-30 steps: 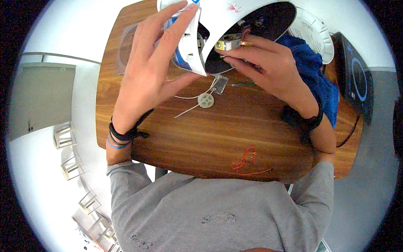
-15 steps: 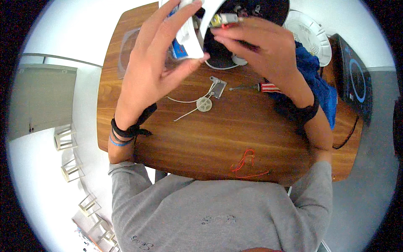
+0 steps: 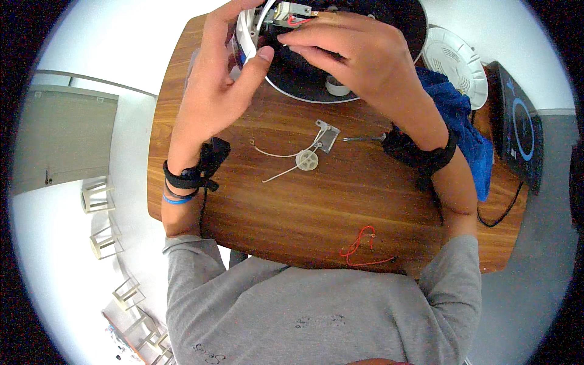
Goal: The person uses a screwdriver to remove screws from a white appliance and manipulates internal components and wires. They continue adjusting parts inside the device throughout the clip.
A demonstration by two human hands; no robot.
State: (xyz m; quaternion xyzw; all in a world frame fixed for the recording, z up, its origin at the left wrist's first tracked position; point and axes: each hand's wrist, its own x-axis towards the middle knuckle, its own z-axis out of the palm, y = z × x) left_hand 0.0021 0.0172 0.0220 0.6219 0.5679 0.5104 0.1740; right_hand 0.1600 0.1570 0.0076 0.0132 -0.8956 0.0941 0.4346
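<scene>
My left hand [image 3: 222,91] grips a curved white plastic housing [image 3: 246,39], thumb on the near side and fingers over the far side. Beside the housing, at the top edge of the view, is a small pale mechanism [image 3: 295,11] with a red wire. My right hand [image 3: 371,61] is pinched close to it; what lies between the fingertips is too small to name. Nearer me rest a white spoked wheel [image 3: 307,160] with thin white strips and a small metal bracket [image 3: 330,140]. A screwdriver [image 3: 363,139] points left, its handle hidden by my right wrist.
Under my hands is a round black tray [image 3: 398,27] with a white rim, holding a white ring [image 3: 336,86]. Red wire [image 3: 359,250] lies near the table's front edge. At right are blue cloth [image 3: 480,161], a white vented cover [image 3: 455,67] and a black cooktop [image 3: 520,128].
The white housing has turned and moved left with my left hand. My right hand has moved left toward it. The whole view has shifted slightly, showing more of the tray.
</scene>
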